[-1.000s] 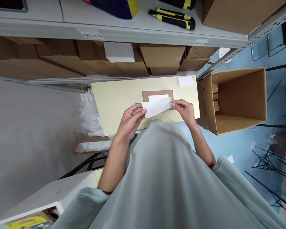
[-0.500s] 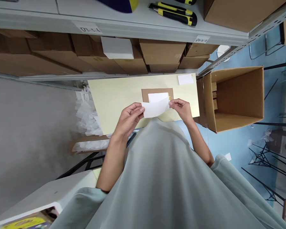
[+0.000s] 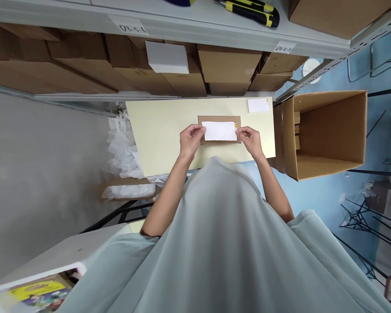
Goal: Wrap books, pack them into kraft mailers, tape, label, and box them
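Since the last glimpse, both our hands have gone forward, away from our shirt (image 3: pixel 221 226), carrying the white slip (image 3: pixel 220 131) with them; it was bowed and slanted before, and now it looks level and straight, covering the white patch that showed beyond it. Our left hand (image 3: pixel 190 140) is nearly closed, thumb and fingertips pinching the slip's left end. Our right hand (image 3: pixel 250 140) is closed about as far, thumb and finger at the right end, next to a small yellow mark.

Between the hands, the slip lies over the brown cardboard piece (image 3: pixel 219 118), whose edges show around it — whether the two touch, we cannot tell. Under our hands is the cream tabletop (image 3: pixel 163 130); ahead of the right hand, near the far edge, rests a smaller white label (image 3: pixel 258 105). Well to the right of that hand, an open carton (image 3: pixel 332 130) stands beside the table. Off to the left of our left hand, we see a white crumpled heap (image 3: pixel 125 148). Ahead of both hands are shelved boxes (image 3: pixel 230 65), with yellow-and-black cutters (image 3: pixel 252 13) on the shelf above — well apart from our fingers.
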`<action>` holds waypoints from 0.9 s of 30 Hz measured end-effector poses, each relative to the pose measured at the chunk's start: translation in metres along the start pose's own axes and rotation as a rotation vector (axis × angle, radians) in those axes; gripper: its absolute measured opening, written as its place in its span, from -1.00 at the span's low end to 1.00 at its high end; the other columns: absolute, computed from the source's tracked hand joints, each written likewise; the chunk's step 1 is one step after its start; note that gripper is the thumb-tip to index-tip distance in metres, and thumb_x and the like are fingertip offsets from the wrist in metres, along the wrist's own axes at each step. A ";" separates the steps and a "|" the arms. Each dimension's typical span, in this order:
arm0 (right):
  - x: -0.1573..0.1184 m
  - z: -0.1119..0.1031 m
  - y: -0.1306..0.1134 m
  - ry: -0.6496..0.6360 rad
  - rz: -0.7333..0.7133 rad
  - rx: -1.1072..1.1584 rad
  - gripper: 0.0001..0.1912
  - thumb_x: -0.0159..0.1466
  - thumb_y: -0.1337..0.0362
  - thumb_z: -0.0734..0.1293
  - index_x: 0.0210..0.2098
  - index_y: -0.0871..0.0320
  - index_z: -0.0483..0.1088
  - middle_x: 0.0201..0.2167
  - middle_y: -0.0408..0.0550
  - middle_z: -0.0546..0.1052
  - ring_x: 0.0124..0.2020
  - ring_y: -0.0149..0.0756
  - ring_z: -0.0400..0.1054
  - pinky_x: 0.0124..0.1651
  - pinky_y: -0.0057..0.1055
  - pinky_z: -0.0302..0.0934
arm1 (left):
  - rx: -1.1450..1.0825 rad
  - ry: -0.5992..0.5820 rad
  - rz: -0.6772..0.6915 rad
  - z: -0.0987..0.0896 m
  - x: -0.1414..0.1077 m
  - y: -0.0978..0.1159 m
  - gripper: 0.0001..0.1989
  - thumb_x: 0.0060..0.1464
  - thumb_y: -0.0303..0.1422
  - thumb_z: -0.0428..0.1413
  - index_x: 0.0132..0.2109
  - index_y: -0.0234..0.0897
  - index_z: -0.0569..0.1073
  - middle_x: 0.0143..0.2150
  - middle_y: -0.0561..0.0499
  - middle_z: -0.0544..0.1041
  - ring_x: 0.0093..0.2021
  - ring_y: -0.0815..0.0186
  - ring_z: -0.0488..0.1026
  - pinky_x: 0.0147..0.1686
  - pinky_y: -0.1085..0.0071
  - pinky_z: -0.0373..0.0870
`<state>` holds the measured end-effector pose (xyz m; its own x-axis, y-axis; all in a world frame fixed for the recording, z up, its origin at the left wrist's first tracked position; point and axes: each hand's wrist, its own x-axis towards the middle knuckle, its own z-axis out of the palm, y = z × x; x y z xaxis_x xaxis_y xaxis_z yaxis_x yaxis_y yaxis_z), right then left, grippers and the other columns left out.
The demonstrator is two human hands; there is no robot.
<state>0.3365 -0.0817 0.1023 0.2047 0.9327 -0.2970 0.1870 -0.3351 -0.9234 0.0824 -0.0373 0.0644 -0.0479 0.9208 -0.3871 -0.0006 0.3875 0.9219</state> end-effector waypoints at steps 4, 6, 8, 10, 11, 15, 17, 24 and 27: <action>0.022 -0.001 0.027 -0.016 -0.042 -0.061 -0.77 0.32 0.05 0.46 -0.26 0.09 0.59 -0.17 -0.02 0.67 -0.10 -0.20 0.53 0.14 -0.18 0.42 | 0.056 -0.011 0.008 0.005 0.022 -0.022 -0.78 0.10 -0.23 0.38 -0.18 -0.27 0.66 -0.14 -0.07 0.69 -0.09 0.22 0.61 0.07 0.25 0.55; 0.032 0.000 0.040 -0.013 -0.052 -0.112 -0.78 0.33 0.07 0.45 -0.26 0.09 0.60 -0.15 -0.01 0.66 -0.09 -0.20 0.52 0.15 -0.18 0.42 | 0.081 -0.017 0.001 0.006 0.031 -0.032 -0.77 0.08 -0.22 0.39 -0.19 -0.28 0.67 -0.15 -0.08 0.69 -0.11 0.21 0.60 0.03 0.25 0.55; 0.040 0.003 0.052 -0.011 -0.038 -0.157 -0.77 0.33 0.07 0.44 -0.26 0.09 0.61 -0.14 -0.01 0.66 -0.12 -0.21 0.49 0.11 -0.19 0.42 | 0.114 -0.015 -0.003 0.006 0.036 -0.041 -0.77 0.07 -0.22 0.39 -0.19 -0.27 0.68 -0.15 -0.07 0.70 -0.14 0.21 0.57 0.00 0.25 0.54; 0.046 0.006 0.062 -0.012 -0.010 -0.182 -0.75 0.33 0.05 0.43 -0.26 0.10 0.61 -0.14 0.00 0.67 -0.16 -0.21 0.48 0.05 -0.20 0.44 | 0.162 -0.006 -0.004 0.004 0.039 -0.049 -0.78 0.06 -0.23 0.38 -0.20 -0.26 0.69 -0.15 -0.07 0.70 -0.17 0.23 0.53 -0.02 0.26 0.53; 0.047 0.007 0.066 -0.012 0.001 -0.189 -0.74 0.33 0.05 0.43 -0.26 0.11 0.61 -0.15 0.01 0.67 -0.17 -0.20 0.48 0.04 -0.21 0.44 | 0.188 -0.001 -0.005 0.003 0.040 -0.053 -0.79 0.06 -0.23 0.38 -0.21 -0.26 0.69 -0.15 -0.07 0.70 -0.19 0.23 0.51 -0.03 0.26 0.51; 0.050 0.013 0.078 0.002 0.027 -0.197 -0.76 0.31 0.06 0.43 -0.28 0.10 0.61 -0.17 0.00 0.66 -0.19 -0.20 0.47 0.02 -0.21 0.45 | 0.268 0.024 -0.005 0.001 0.042 -0.066 -0.82 0.06 -0.25 0.37 -0.21 -0.23 0.72 -0.13 -0.07 0.69 -0.24 0.26 0.43 -0.07 0.26 0.47; 0.050 0.016 0.082 0.020 0.037 -0.206 -0.77 0.32 0.09 0.43 -0.29 0.11 0.61 -0.18 0.00 0.65 -0.21 -0.22 0.46 0.03 -0.22 0.45 | 0.280 0.038 0.003 0.002 0.043 -0.071 -0.83 0.07 -0.24 0.37 -0.21 -0.22 0.72 -0.15 -0.06 0.67 -0.27 0.27 0.40 -0.11 0.27 0.45; 0.052 0.021 0.085 0.057 0.046 -0.246 -0.80 0.33 0.12 0.43 -0.27 0.12 0.59 -0.18 0.00 0.63 -0.25 -0.24 0.43 0.01 -0.23 0.44 | 0.275 0.052 0.015 0.007 0.048 -0.074 -0.84 0.08 -0.26 0.37 -0.23 -0.23 0.72 -0.19 -0.06 0.64 -0.31 0.29 0.37 -0.14 0.28 0.43; 0.050 0.021 0.084 0.054 0.046 -0.252 -0.79 0.33 0.12 0.42 -0.27 0.12 0.59 -0.18 -0.01 0.62 -0.25 -0.25 0.42 0.01 -0.24 0.43 | 0.274 0.050 0.011 0.007 0.048 -0.074 -0.84 0.08 -0.26 0.37 -0.23 -0.24 0.72 -0.20 -0.05 0.62 -0.31 0.29 0.36 -0.13 0.28 0.42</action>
<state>0.3429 -0.0603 0.0044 0.2681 0.9097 -0.3172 0.4085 -0.4055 -0.8177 0.0869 -0.0212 -0.0224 -0.0961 0.9242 -0.3696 0.2696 0.3816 0.8841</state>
